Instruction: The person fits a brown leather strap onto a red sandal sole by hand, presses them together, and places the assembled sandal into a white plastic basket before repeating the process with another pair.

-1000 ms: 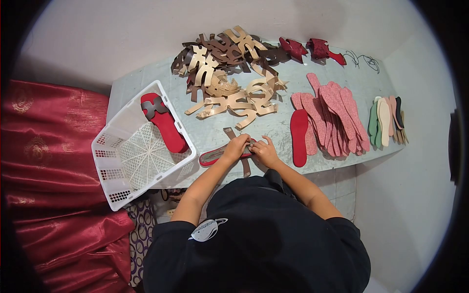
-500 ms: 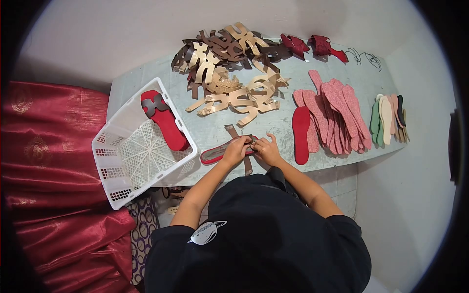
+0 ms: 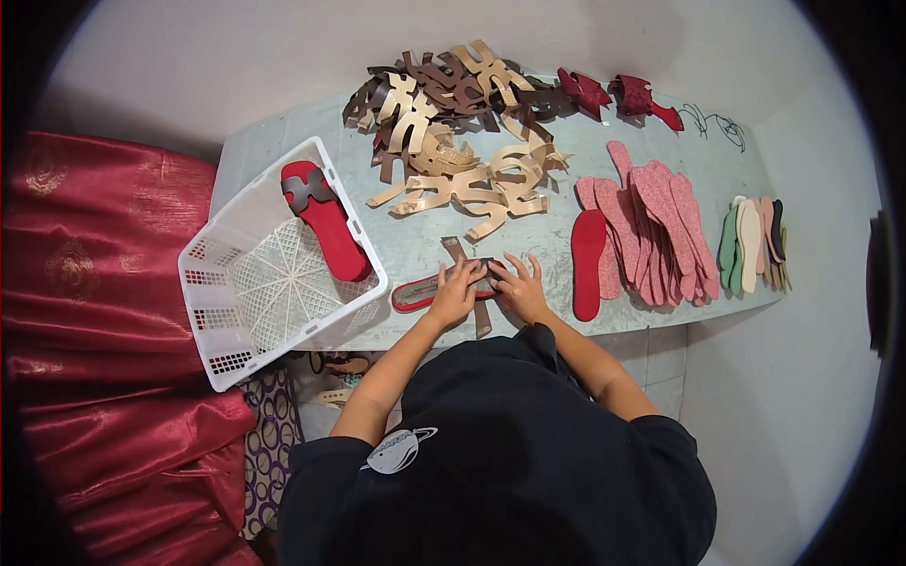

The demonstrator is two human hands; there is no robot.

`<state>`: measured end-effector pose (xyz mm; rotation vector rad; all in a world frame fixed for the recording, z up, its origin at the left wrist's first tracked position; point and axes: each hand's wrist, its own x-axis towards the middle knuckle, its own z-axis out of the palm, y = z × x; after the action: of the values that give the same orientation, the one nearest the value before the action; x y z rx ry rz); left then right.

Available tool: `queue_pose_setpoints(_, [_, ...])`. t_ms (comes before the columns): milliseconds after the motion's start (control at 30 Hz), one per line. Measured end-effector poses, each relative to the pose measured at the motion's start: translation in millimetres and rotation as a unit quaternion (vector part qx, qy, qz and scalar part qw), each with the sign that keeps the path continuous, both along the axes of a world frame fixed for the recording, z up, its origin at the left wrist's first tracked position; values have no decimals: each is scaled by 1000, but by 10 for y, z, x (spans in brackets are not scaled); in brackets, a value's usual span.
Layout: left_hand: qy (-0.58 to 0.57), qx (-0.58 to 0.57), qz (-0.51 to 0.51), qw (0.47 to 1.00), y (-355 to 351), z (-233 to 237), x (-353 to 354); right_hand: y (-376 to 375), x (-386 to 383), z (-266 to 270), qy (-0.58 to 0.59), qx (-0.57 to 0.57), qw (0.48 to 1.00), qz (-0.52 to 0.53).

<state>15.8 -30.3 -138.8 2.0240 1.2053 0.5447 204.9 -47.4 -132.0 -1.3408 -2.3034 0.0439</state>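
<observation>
A red-rimmed sandal sole [image 3: 411, 296] lies underside up near the table's front edge. A brown strap [image 3: 454, 249] crosses it, its ends sticking out above and below the sole. My left hand [image 3: 455, 295] rests on the middle of the sole beside the strap, fingers stretched out. At the sole's right end lies my right hand [image 3: 519, 290], its fingers spread and pressing on the sole and strap. Part of the strap and sole is hidden under my fingers.
A white plastic basket [image 3: 219, 374] at left holds a red sandal [image 3: 335, 236] with a dark strap. Brown and beige straps [image 3: 453, 141] are heaped at the back. Right of my hands are a red insole [image 3: 587, 264], pink insoles [image 3: 661, 226] and coloured insoles [image 3: 748, 241].
My fingers have gone from pinching at the strap to lying flatter and more spread on the sole. The whole view has shifted slightly.
</observation>
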Motion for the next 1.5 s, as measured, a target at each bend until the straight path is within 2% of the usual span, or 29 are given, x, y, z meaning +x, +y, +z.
queue_pose_setpoints(33, [20, -38, 14, 999, -21, 4, 2, 3, 5, -22, 2, -2, 1000, 9])
queue_pose_setpoints(233, [28, -45, -12, 999, -59, -15, -28, 20, 27, -97, 16, -13, 999, 31])
queue_pose_setpoints(367, [32, 12, -74, 997, -135, 150, -147, 27, 21, -81, 31, -25, 999, 33])
queue_pose_setpoints(400, [65, 19, -96, 993, -134, 167, -205, 32, 27, -86, 27, -24, 999, 35])
queue_pose_setpoints(567, [81, 35, -142, 986, -172, 164, -385, 31, 24, -139, 26, -20, 999, 31])
queue_pose_setpoints(633, [112, 85, -163, 977, -193, 178, -389, 21, 17, -147, 31, -21, 999, 29])
queue_pose_setpoints(867, [150, 133, -144, 969, -287, 208, -294, 8, 16, -134, 35, -30, 999, 22])
queue_pose_setpoints(933, [181, 146, -99, 967, -337, 194, -241, 5, 7, -113, 35, -32, 999, 22])
queue_pose_setpoints(1133, [191, 205, -52, 959, -398, 47, -167, -17, -1, -100, 37, -45, 998, 15])
queue_pose_setpoints(1267, [201, 186, -49, 961, -429, 29, -148, -41, -2, -105, 37, -54, 998, 15])
queue_pose_setpoints(1333, [265, 182, -50, 945, -432, 9, -128, -50, -4, -106, 39, -51, 998, 14])
queue_pose_setpoints(1467, [247, 175, -24, 953, -447, -38, -55, -54, -1, -121, 42, -52, 998, 17])
queue_pose_setpoints(1500, [301, 227, -8, 926, -441, -83, -27, -46, 1, -124, 41, -50, 998, 18])
